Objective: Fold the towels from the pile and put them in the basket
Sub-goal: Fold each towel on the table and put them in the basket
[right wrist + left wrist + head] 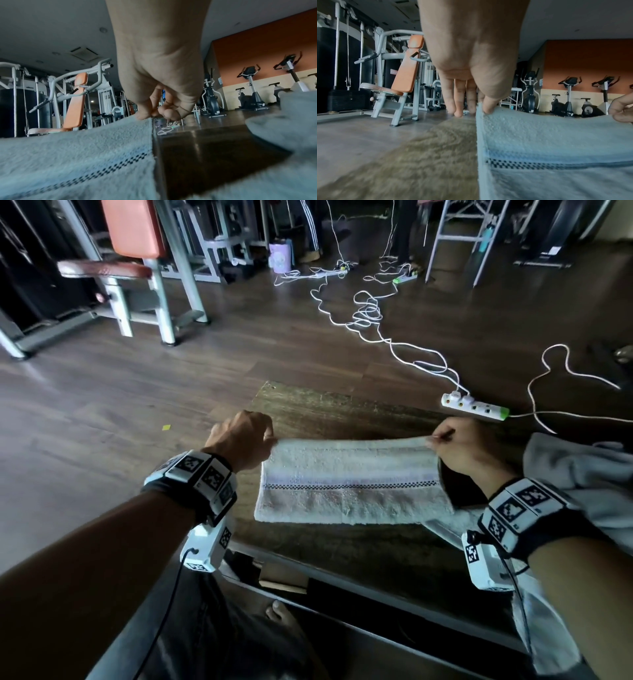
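Observation:
A pale towel [349,484] with a dark checkered stripe lies across a dark wooden table [342,409]. My left hand [245,440] pinches the towel's far left corner [481,108] between thumb and forefinger. My right hand [459,445] pinches the far right corner [145,117] the same way. The far edge is lifted slightly off the table between the two hands. More pale towels [579,463] are heaped at the table's right end, also seen as a grey heap [283,121] in the right wrist view. No basket is in view.
A white power strip [474,406] with trailing cords lies on the floor beyond the table. A gym machine with an orange seat [133,251] stands at the far left. Exercise bikes [568,97] line an orange wall. My knee and bare foot [277,611] are under the table's near edge.

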A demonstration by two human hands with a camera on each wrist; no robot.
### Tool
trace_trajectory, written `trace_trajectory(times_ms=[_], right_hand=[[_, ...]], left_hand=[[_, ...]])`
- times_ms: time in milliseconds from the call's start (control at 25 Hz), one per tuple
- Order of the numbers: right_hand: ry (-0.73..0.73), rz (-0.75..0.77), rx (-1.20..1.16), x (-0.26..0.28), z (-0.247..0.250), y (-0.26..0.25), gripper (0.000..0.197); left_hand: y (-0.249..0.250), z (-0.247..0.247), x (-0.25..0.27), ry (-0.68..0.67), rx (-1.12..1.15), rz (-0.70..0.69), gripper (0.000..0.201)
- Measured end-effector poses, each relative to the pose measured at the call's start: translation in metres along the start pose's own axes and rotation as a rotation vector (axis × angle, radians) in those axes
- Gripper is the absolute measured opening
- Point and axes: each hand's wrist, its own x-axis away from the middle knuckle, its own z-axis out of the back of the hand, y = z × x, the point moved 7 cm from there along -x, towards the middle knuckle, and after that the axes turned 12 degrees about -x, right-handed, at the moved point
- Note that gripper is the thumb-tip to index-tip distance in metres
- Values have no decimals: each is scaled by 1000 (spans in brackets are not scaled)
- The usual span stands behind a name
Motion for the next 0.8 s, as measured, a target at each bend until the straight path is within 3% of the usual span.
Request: trace_trajectory(times_ms=[200, 280, 360, 440, 520, 640, 720, 800], right_hand=[[217, 224, -214, 27, 61, -45, 6], [209, 257, -259, 50, 68, -45, 12], [67, 204, -210, 68, 58, -23, 20], [-176, 15, -104, 88, 29, 20, 30], [-291, -78, -30, 109, 10, 52, 30], [-202, -15, 282, 124, 18, 60, 12], [-130, -44, 508, 121, 28, 63, 24], [-27, -31, 584, 111, 31, 62, 32]], left_hand=[[6, 88, 43, 441, 168, 36, 13], [6, 89, 69, 492, 190, 45, 12], [6, 61, 87, 380, 167, 45, 13], [7, 11, 100, 104, 133, 49, 18], [8, -29, 113, -91, 111, 65, 27], [17, -47, 117, -120, 107, 63, 41], [21, -47, 112, -80, 130, 86, 40], [19, -48, 106, -43, 163, 153, 41]])
